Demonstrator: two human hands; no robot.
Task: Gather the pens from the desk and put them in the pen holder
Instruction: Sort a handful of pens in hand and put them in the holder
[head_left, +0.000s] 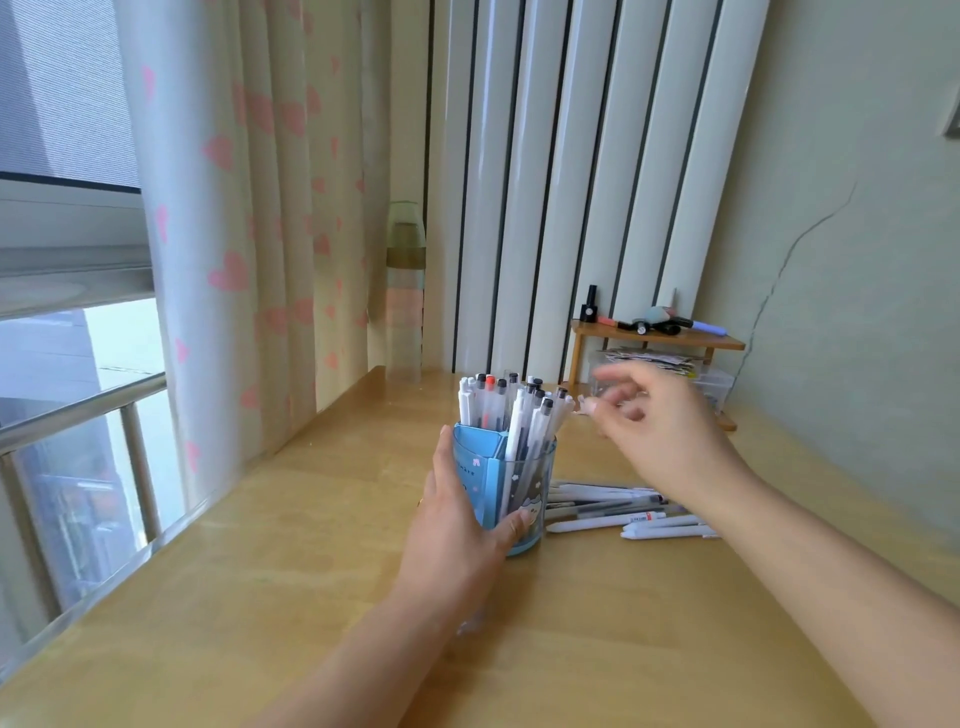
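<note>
Left hand (457, 514) grips pen holder (511, 483) mid-desk, steadying it | right hand (660, 431) blurred, grasp unclear | loose pens (618, 512) beside holder | advice: keep holder braced, insert tips-down.

Pen holder (511, 483) mid-desk (260, 597) (loose pens (623, 512) just right)

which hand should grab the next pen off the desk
Right, probably. The right hand hovers free, holding nothing, above the loose pens lying right of the pen holder. The left hand grips the holder, steadying it.
</note>
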